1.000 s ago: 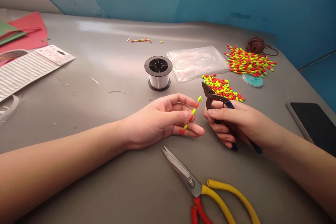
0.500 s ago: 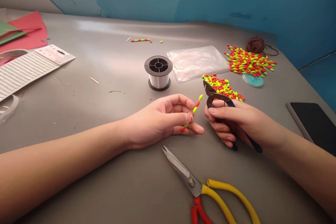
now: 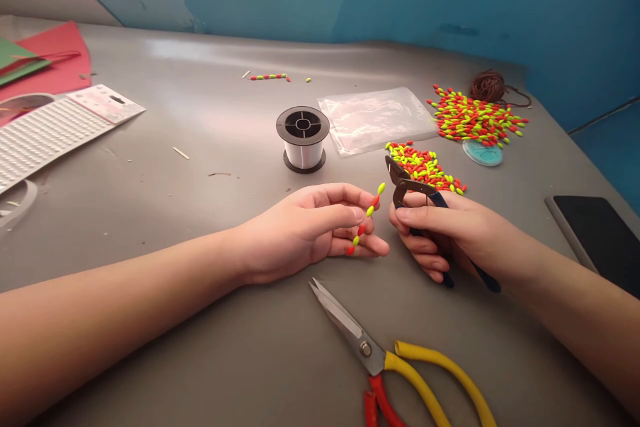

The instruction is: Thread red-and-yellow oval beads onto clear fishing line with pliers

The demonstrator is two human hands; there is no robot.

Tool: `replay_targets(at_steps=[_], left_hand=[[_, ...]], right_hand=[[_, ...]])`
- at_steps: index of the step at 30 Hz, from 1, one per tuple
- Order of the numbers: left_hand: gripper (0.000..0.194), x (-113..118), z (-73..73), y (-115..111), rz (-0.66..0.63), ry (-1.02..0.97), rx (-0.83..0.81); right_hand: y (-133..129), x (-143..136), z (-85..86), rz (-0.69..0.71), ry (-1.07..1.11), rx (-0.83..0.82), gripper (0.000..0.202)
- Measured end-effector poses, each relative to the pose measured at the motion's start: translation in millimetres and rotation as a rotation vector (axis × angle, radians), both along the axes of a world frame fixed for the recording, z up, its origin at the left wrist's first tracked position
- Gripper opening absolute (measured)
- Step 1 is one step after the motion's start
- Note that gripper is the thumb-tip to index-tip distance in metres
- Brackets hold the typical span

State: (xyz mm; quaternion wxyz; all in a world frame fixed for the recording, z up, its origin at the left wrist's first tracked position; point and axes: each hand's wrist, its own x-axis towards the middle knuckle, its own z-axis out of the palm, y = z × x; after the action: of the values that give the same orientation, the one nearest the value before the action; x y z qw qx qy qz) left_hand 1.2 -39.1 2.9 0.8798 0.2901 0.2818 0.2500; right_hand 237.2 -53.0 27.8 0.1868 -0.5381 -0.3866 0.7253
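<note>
– Left hand (image 3: 320, 223) shifts its thumb, baring a red bead (image 3: 361, 230) half-hidden in the earlier frame. What could go wrong?

– Its light pinch loosening: the bead strand (image 3: 370, 211) could slip, with 6 beads showing, above and below the thumb tip.

– And the pliers (image 3: 402, 184)?

– Gripped in the right hand (image 3: 443, 230), just right of the strand, apart; a careless swing could snag it.

Strung beads (image 3: 370, 211) smooth, plastic-looking; pliers (image 3: 403, 184) dark matt metal; scissors (image 3: 367, 348) metal-bladed; bag (image 3: 380, 117) glossy plastic; worktop (image 3: 225, 360) smooth, satiny.

Left forearm (image 3: 140, 300), right forearm (image 3: 575, 303) bare; fingers (image 3: 350, 193) bare, slim.
</note>
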Motion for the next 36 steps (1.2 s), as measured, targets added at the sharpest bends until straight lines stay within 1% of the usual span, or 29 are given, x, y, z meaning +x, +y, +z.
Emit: replay_targets(at_steps=[4, 11, 21, 32, 36], left_hand=[[0.007, 0.5, 1.0, -0.6, -0.008, 0.012, 0.005], [0.017, -1.9, 0.8, 0.9, -0.069, 0.065, 0.095], [0.02, -2.1, -0.6, 1.4, -0.075, 0.021, 0.09], [0.02, -2.6, -2.6, 1.6, -0.074, 0.0, 0.085], [0.02, -2.1, -1.9, 1.9, -0.075, 0.002, 0.091]], right_hand=[[-0.8, -0.4, 1.1, 0.01, -0.008, 0.003, 0.048], [-2.8, 2.4, -3.8, 0.058, -0.002, 0.029, 0.045], [-2.8, 2.4, -1.4, 0.049, 0.006, 0.017, 0.05], [-2.1, 1.1, -0.3, 0.021, 0.013, 0.001, 0.046], [-0.9, 1.3, -1.6, 0.021, 0.012, 0.007, 0.049]])
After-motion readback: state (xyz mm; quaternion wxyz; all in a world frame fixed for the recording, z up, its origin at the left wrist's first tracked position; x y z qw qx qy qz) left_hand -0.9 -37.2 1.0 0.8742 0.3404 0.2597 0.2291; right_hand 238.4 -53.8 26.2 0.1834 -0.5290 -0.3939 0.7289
